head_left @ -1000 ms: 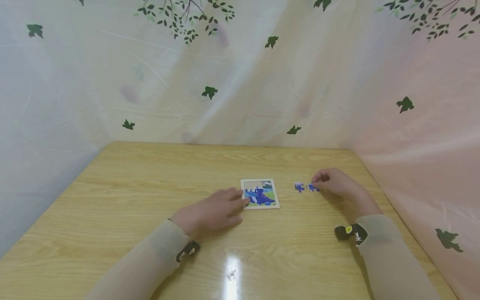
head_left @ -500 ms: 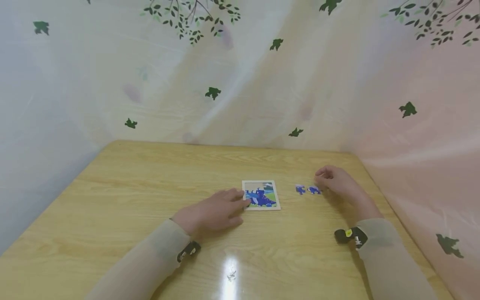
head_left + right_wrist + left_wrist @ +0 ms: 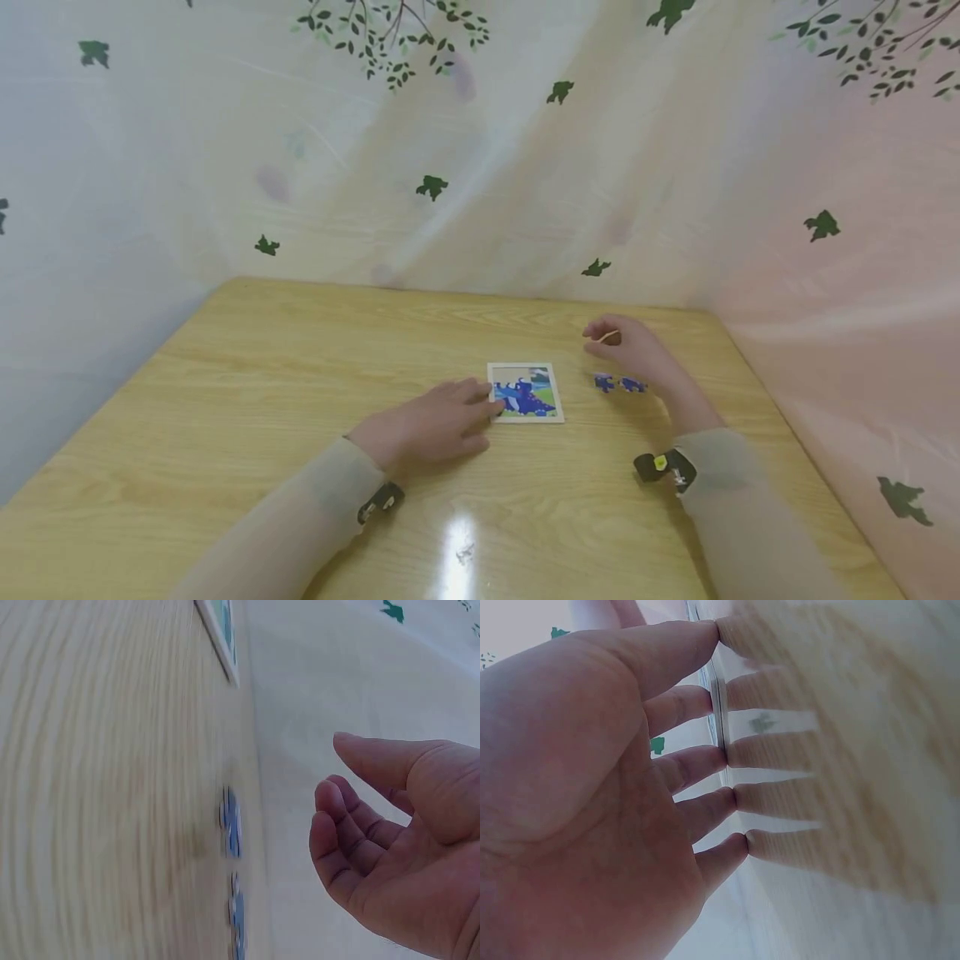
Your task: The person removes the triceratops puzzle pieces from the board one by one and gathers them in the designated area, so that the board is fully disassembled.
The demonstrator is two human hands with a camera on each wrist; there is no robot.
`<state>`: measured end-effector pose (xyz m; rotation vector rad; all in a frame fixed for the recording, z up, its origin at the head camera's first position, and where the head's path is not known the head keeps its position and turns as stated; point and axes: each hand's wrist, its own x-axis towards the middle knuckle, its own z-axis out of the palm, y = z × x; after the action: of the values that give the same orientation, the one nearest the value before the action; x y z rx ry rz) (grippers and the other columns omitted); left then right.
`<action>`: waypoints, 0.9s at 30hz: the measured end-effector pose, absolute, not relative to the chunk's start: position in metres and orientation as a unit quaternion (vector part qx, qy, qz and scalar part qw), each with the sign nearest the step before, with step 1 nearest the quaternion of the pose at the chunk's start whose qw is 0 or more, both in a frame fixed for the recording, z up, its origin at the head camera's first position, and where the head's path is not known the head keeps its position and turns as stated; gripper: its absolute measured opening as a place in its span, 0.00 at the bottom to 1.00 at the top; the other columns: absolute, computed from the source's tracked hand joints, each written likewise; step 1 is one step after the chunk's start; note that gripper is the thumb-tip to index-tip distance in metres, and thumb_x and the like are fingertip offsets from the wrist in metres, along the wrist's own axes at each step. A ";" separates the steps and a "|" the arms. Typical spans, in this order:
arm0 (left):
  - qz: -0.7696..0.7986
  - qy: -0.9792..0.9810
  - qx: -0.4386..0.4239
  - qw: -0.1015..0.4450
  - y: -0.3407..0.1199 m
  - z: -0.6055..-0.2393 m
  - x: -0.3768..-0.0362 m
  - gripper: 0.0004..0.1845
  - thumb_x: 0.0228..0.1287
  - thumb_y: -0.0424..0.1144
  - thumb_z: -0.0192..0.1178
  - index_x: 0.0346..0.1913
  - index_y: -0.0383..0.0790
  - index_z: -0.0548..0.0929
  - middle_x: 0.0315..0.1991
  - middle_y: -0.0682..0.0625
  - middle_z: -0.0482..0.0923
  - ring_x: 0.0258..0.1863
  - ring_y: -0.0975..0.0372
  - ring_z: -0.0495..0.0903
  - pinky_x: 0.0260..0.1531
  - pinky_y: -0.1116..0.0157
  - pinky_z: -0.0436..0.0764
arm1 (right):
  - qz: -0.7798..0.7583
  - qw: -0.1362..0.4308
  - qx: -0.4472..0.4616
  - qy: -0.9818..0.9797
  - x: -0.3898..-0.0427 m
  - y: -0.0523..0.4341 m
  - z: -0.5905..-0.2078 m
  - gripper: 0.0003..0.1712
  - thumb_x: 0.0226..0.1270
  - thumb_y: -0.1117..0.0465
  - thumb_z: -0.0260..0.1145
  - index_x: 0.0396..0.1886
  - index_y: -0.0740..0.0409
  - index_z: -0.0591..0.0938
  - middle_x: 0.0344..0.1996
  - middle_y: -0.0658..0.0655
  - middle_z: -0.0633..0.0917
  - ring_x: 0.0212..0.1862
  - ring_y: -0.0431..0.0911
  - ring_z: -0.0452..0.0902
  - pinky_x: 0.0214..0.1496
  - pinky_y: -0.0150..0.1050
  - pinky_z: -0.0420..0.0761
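A white-framed dinosaur puzzle (image 3: 536, 404) lies flat on the wooden table, a bare patch at its upper left. My left hand (image 3: 431, 421) is spread on the table with its fingers extended, fingertips at the puzzle's left edge. To the right of the frame lie two loose jigsaw pieces, a left piece (image 3: 603, 383) and a right piece (image 3: 633, 385), both blue-purple. Raised above and behind them is my right hand (image 3: 626, 346). In the right wrist view its thumb and loosely bent fingers stand apart, and nothing shows between them.
A light curtain (image 3: 495, 167) printed with leaves hangs behind the table (image 3: 360, 333) and along both sides. Black camera bands (image 3: 663, 468) sit on both wrists. Light glares off the tabletop near the front.
My right hand has left the right-hand piece, rising and moving left toward the frame. Both loose pieces lie where they were. The left hand has stayed at the frame; the head view shifts slightly.
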<state>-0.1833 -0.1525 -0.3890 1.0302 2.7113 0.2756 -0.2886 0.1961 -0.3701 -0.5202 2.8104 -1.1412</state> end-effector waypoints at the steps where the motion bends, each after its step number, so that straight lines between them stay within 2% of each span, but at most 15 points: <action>1: 0.094 0.925 0.351 0.113 -0.153 -0.389 -0.183 0.35 0.89 0.55 0.52 0.89 0.48 0.61 0.89 0.41 0.53 0.88 0.45 0.50 0.87 0.46 0.49 | -0.369 0.033 -0.177 0.912 -0.289 0.191 -0.370 0.18 0.84 0.58 0.69 0.63 0.65 0.84 0.58 0.65 0.86 0.57 0.58 0.83 0.55 0.49 0.85; 4: 0.090 0.925 0.351 0.112 -0.153 -0.390 -0.183 0.35 0.89 0.56 0.52 0.89 0.49 0.61 0.89 0.42 0.53 0.88 0.46 0.50 0.87 0.47 0.49 | -0.367 0.039 -0.192 0.909 -0.291 0.176 -0.369 0.16 0.84 0.58 0.69 0.61 0.64 0.87 0.58 0.64 0.87 0.56 0.57 0.84 0.56 0.51 0.85; 9: 0.084 0.927 0.349 0.112 -0.153 -0.391 -0.184 0.35 0.89 0.56 0.51 0.89 0.52 0.61 0.89 0.43 0.53 0.88 0.47 0.51 0.87 0.47 0.49 | -0.346 0.050 -0.223 0.910 -0.293 0.157 -0.370 0.15 0.83 0.57 0.70 0.59 0.62 0.90 0.60 0.63 0.87 0.61 0.60 0.82 0.67 0.61 0.82; 12: 0.084 0.927 0.350 0.108 -0.153 -0.393 -0.185 0.35 0.89 0.57 0.52 0.89 0.52 0.61 0.89 0.43 0.54 0.88 0.46 0.52 0.87 0.46 0.50 | -0.325 0.059 -0.236 0.914 -0.294 0.149 -0.373 0.13 0.83 0.57 0.71 0.57 0.59 0.91 0.61 0.62 0.87 0.64 0.61 0.80 0.70 0.64 0.79; 18: 0.077 0.926 0.355 0.099 -0.153 -0.394 -0.186 0.35 0.89 0.57 0.52 0.89 0.50 0.61 0.88 0.42 0.55 0.87 0.45 0.54 0.87 0.46 0.51 | -0.306 0.095 -0.221 0.921 -0.293 0.141 -0.379 0.07 0.81 0.58 0.73 0.52 0.51 0.92 0.58 0.57 0.87 0.62 0.58 0.79 0.68 0.61 0.79; 24: 0.078 0.927 0.352 0.102 -0.151 -0.393 -0.185 0.35 0.89 0.57 0.52 0.89 0.51 0.61 0.89 0.42 0.55 0.87 0.46 0.54 0.87 0.46 0.52 | -0.307 0.120 -0.233 0.915 -0.291 0.137 -0.381 0.07 0.80 0.62 0.73 0.50 0.52 0.93 0.55 0.56 0.88 0.61 0.56 0.79 0.69 0.61 0.79; 27: 0.082 0.927 0.351 0.103 -0.150 -0.392 -0.185 0.35 0.89 0.56 0.52 0.89 0.50 0.61 0.89 0.42 0.55 0.87 0.45 0.54 0.87 0.45 0.52 | -0.305 0.123 -0.239 0.914 -0.290 0.136 -0.382 0.07 0.80 0.64 0.72 0.50 0.53 0.93 0.54 0.56 0.88 0.58 0.55 0.79 0.66 0.59 0.80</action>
<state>-0.1848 -0.1504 -0.3917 1.0364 2.7348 0.2418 -0.2902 0.1363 -0.3817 -0.6965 2.6660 -0.8909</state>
